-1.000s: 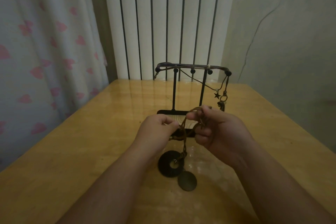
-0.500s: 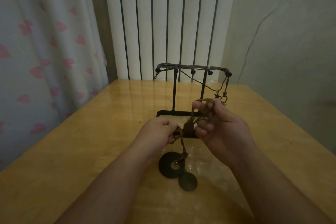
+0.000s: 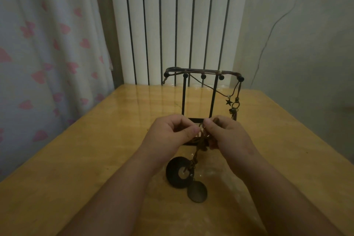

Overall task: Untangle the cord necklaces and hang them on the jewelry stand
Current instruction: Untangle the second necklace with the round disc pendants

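Note:
A tangle of brown cord necklaces (image 3: 201, 142) hangs between my hands above the table. My left hand (image 3: 170, 132) pinches the cords from the left, and my right hand (image 3: 224, 134) pinches them from the right, fingertips almost meeting. Below the tangle lie a dark ring pendant (image 3: 179, 172) and a round bronze disc pendant (image 3: 197, 191) on the tabletop. Just behind my hands stands the black jewelry stand (image 3: 203, 76). A cord necklace with a star charm (image 3: 228, 102) and a cluster of small charms (image 3: 234, 110) hangs from its right end.
The wooden table (image 3: 95, 159) reaches back to a white ribbed radiator (image 3: 172, 25). A curtain with pink hearts (image 3: 47, 53) hangs at the left, and a plain wall (image 3: 297, 44) stands at the right.
My right hand has come down from its raised position and closed in toward my left hand. The cord loop it lifted is now bunched between both hands. The pendants stay on the table.

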A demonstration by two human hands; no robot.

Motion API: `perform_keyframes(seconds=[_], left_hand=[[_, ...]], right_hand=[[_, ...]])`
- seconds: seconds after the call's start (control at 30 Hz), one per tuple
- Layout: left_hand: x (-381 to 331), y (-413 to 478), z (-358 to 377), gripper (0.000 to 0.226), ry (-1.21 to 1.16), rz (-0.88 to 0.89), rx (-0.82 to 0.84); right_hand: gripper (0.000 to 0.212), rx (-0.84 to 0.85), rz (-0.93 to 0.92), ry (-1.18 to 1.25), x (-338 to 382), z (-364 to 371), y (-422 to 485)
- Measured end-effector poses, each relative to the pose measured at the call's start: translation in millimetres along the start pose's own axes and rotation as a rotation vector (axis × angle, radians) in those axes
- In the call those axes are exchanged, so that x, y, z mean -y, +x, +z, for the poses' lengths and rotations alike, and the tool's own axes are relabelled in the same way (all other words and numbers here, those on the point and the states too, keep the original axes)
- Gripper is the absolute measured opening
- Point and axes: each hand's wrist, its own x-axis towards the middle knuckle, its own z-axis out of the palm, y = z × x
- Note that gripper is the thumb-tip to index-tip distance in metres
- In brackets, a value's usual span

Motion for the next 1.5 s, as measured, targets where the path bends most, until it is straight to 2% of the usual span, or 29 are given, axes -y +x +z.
perform_keyframes(seconds=[0.1, 0.2, 0.3, 0.37, 0.4, 0.47, 0.53, 0.57, 0.63, 0.67, 0.77, 0.83, 0.93, 1.07, 1.3, 1.4, 1.5], left_hand=[[-2.5, -0.9, -0.4, 0.010, -0.002, 0.029, -0.003], [-5.6, -1.1, -0.8, 0.009, -0.045, 0.047, 0.007], [-4.7, -1.4, 0.0, 0.012, -0.052, 0.028, -0.025], [-1.7, -0.2, 0.4, 0.017, -0.012, 0.003, -0.074], [-0.5, 0.6, 0.6, 0.019, 0.007, -0.012, -0.089], [0.8, 1.9, 1.1, 0.022, 0.034, -0.034, -0.097], [1.6, 2.6, 1.5, 0.021, 0.064, -0.032, -0.100], [1.6, 2.6, 1.5, 0.021, 0.077, -0.026, -0.105], [2.0, 3.1, 0.8, 0.020, 0.084, -0.021, -0.118], [2.3, 3.5, 0.3, 0.019, 0.083, -0.021, -0.123], [3.5, 4.6, -1.3, 0.017, 0.087, -0.024, -0.151], [4.8, 5.4, -1.7, 0.015, 0.093, -0.021, -0.168], [6.1, 5.8, -2.1, 0.013, 0.111, -0.023, -0.169], [7.2, 5.9, -3.0, 0.013, 0.135, -0.040, -0.155], [5.6, 5.0, -2.1, 0.014, 0.168, -0.090, -0.100], [5.1, 3.9, -5.4, 0.015, 0.152, -0.138, -0.019], [7.6, 3.5, -8.8, 0.032, 0.128, -0.186, 0.069]], right_hand=[[0.025, -0.034, -0.031, -0.039, -3.2, -1.6, 3.1], [0.017, 0.066, -0.044, -0.064, -6.6, -4.4, 6.1], [0.054, 0.061, -0.015, -0.335, -14.3, -4.9, 13.2], [0.048, -0.010, -0.027, -0.396, -15.1, -4.1, 12.3], [0.037, -0.046, -0.053, -0.381, -15.4, -4.3, 10.7], [0.024, -0.089, -0.049, -0.182, -11.5, -5.1, 6.6], [0.021, -0.023, 0.070, 0.072, -0.1, -1.6, 11.6], [0.017, 0.055, 0.168, 0.118, 7.6, 0.9, 15.9], [0.017, 0.224, 0.321, 0.143, 13.0, 1.9, 20.4], [0.018, 0.240, 0.323, 0.159, 10.7, 2.8, 20.9], [0.017, 0.150, 0.153, 0.217, 1.2, 1.0, 13.2], [0.016, 0.162, 0.043, 0.191, -3.2, -4.2, 2.6], [0.016, 0.169, 0.040, 0.142, -1.5, -9.0, 3.9], [0.018, 0.227, 0.142, 0.118, -0.4, -13.7, 4.3], [0.019, 0.425, 0.347, 0.314, 4.5, -21.9, 1.5], [0.019, 0.381, 0.407, 0.362, 3.8, -24.5, 2.5], [0.022, 0.287, 0.457, 0.399, 2.7, -27.0, 4.8]])
